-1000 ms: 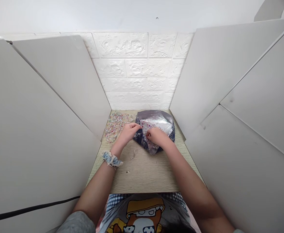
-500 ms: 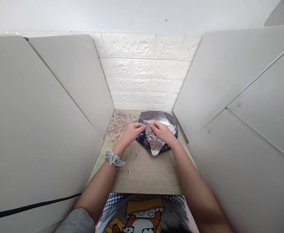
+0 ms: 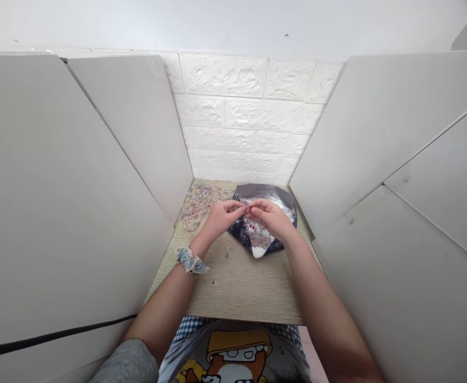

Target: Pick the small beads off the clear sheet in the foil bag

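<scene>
Over the bag, my left hand [image 3: 222, 217] is closed in a pinch, thumb against forefinger; what lies between the tips is too small to make out. Meeting it fingertip to fingertip, my right hand [image 3: 270, 217] pinches a tiny red bead [image 3: 250, 209]. Below both hands stands an open dark-blue patterned bag [image 3: 239, 231] with a shiny silver lining. Loose clear, pinkish and red beads [image 3: 259, 238] lie in its lining, partly covered by my right hand. Left of the bag, a tangled heap of colourful bead strands [image 3: 201, 201] rests on the table.
Small clear bits [image 3: 226, 254] and a tiny dark-and-white piece [image 3: 214, 283] lie on the wooden table [image 3: 249, 292]. White panels [image 3: 138, 122] close in both sides, with a white brick-pattern wall [image 3: 241, 111] behind. A black cord [image 3: 58, 336] runs at lower left.
My right fingers have moved left to meet the left fingertips, and a red bead now shows between them. The whole view has shifted slightly.
</scene>
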Demonstrator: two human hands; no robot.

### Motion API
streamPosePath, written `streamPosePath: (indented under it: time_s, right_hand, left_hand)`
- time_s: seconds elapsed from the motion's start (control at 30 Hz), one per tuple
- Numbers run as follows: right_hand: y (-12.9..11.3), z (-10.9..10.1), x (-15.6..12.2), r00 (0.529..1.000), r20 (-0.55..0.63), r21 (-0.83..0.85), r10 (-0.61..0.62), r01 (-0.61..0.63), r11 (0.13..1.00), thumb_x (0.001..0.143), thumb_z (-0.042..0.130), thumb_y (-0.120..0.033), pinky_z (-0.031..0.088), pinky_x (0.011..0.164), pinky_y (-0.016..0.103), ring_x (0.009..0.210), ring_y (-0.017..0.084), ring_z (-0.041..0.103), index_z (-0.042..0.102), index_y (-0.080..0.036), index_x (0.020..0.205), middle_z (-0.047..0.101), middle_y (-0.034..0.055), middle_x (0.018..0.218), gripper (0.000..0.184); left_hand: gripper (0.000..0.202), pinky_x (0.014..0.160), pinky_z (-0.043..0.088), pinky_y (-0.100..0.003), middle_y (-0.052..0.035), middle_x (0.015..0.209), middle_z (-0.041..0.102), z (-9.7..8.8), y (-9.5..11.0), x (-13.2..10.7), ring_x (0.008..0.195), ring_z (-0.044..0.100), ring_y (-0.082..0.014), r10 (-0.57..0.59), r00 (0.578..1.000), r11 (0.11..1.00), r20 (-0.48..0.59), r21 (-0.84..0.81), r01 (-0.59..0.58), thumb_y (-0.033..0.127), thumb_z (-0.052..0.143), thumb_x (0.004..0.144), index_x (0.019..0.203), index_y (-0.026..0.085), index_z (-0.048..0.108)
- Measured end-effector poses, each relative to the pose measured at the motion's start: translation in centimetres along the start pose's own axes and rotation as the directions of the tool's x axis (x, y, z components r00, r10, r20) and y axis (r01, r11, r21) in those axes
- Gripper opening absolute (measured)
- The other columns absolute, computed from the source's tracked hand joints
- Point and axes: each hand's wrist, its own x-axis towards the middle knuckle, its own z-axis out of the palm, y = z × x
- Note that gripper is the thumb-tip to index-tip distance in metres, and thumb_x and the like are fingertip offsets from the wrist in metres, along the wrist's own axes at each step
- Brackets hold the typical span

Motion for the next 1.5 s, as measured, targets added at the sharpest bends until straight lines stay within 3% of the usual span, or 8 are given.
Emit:
streamPosePath:
  time_s: [0.27,0.63,0.97,1.5]
  right_hand:
    - [-0.1,0.4,0.0,0.999,-0.041,0.058,0.008,-0.005,0.998,0.062,0.066,-0.038,0.046,0.079,0.029,0.069,0.010,0.060,0.056,-0.018,0.076,0.062,0.0005,0.075,0.026]
    - [0.8,0.4,0.3,0.998,-0.060,0.104,0.014,-0.007,0.995,0.063,0.066,-0.039,0.047,0.074,0.027,0.065,0.009,0.059,0.058,-0.020,0.077,0.061,-0.0008,0.073,0.026]
    - [1.1,0.5,0.5,0.991,-0.100,0.116,0.088,-0.076,0.990,0.063,0.065,-0.039,0.043,0.057,0.021,0.054,0.007,0.051,0.059,-0.017,0.076,0.055,-0.0027,0.062,0.026]
    - [1.4,0.6,0.5,0.989,-0.100,0.113,0.105,-0.094,0.989,0.064,0.065,-0.039,0.043,0.056,0.023,0.051,0.006,0.047,0.060,-0.019,0.075,0.053,-0.0028,0.060,0.023]
  left_hand:
    - [0.027,0.046,0.028,-0.020,-0.0004,0.060,0.056,-0.1,0.4,-0.3,0.050,0.038,-0.0067,0.023,0.999,0.999,-0.032,0.033,-0.022,0.036,0.050,0.069,0.074,0.014,0.064]
    - [0.023,0.043,0.021,-0.020,0.0050,0.046,0.037,0.1,0.1,-0.2,0.044,0.028,-0.0057,0.012,0.997,0.994,-0.073,0.113,-0.004,0.034,0.049,0.068,0.064,0.014,0.059]
    - [0.026,0.044,0.023,-0.019,0.0037,0.050,0.043,0.3,-0.5,-0.2,0.047,0.032,-0.0060,0.016,0.997,0.995,-0.070,0.103,-0.008,0.038,0.048,0.070,0.065,0.014,0.056]
    - [0.026,0.046,0.026,-0.019,0.0041,0.050,0.043,0.5,-0.1,-0.3,0.047,0.032,-0.0056,0.041,0.989,0.984,-0.139,0.177,-0.016,0.038,0.049,0.070,0.063,0.014,0.057]
